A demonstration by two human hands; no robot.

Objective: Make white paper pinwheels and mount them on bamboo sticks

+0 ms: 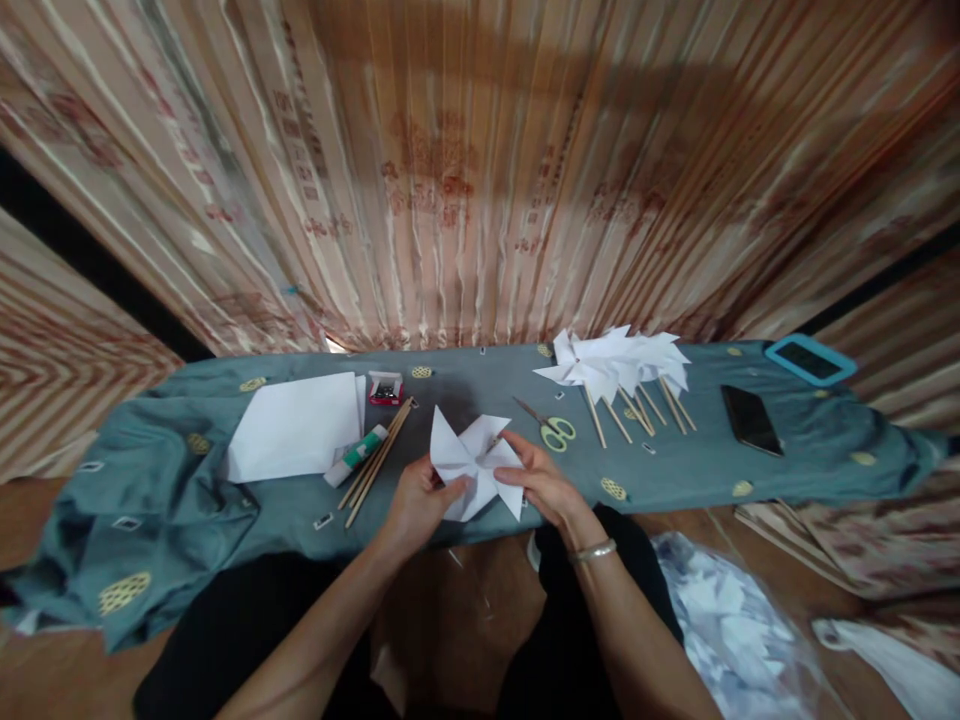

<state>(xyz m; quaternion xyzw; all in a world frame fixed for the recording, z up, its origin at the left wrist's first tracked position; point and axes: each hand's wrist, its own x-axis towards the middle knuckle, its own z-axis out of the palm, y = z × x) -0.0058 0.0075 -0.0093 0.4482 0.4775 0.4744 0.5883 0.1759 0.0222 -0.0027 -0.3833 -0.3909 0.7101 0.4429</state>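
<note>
A white folded-paper pinwheel [480,462] is held up at the front edge of the cloth-covered table. My left hand [426,502] grips its left side, thumb on top and fingers beneath. On the other side my right hand [541,482] pinches a blade, with its fingers partly behind the paper. No stick shows on this pinwheel. Just beyond my right hand lie scissors [553,430] with light green handles. To the left of my left hand rest several thin wooden sticks [379,468] and a green-and-white glue stick [357,455].
White paper sheets [292,428] and a small open red box [386,388] lie at the left. Finished pinwheels [622,362] on sticks overlap at the back right, near a dark phone [751,420] and a blue-framed device [810,360]. A clear bag [739,620] of white paper pieces stands on the floor.
</note>
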